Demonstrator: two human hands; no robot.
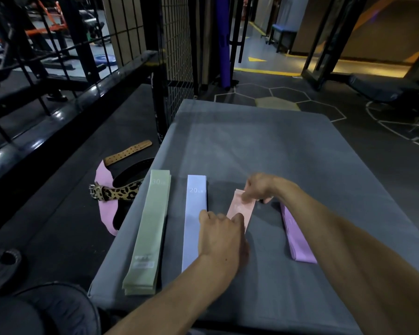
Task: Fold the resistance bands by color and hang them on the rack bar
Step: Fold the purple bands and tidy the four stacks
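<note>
1. At the far left we see a black rack bar (65,110) running along the floor edge, with a dark weight plate (0,269) below it.
2. On the dark floor beside the mat lie a tan leather belt (128,152) and a leopard-print belt (116,192), the latter on top of a pink band (104,213).
3. On the grey mat (252,141) we find a green band (148,233), marked 30 LB, lying flat and stacked in layers.
4. Just to its right lies a lavender band (194,218), marked 20 LB, also flat.
5. Our left hand (221,234) rests with curled fingers on the near end of a peach band (242,209); it appears to pinch it, though the fingertips are hidden.
6. Our right hand (260,187) pinches the far end of the same peach band, which lies angled on the mat between the lavender one and the next.
7. At the right, a purple band (298,238) lies on the mat, partly under our right forearm.
</note>
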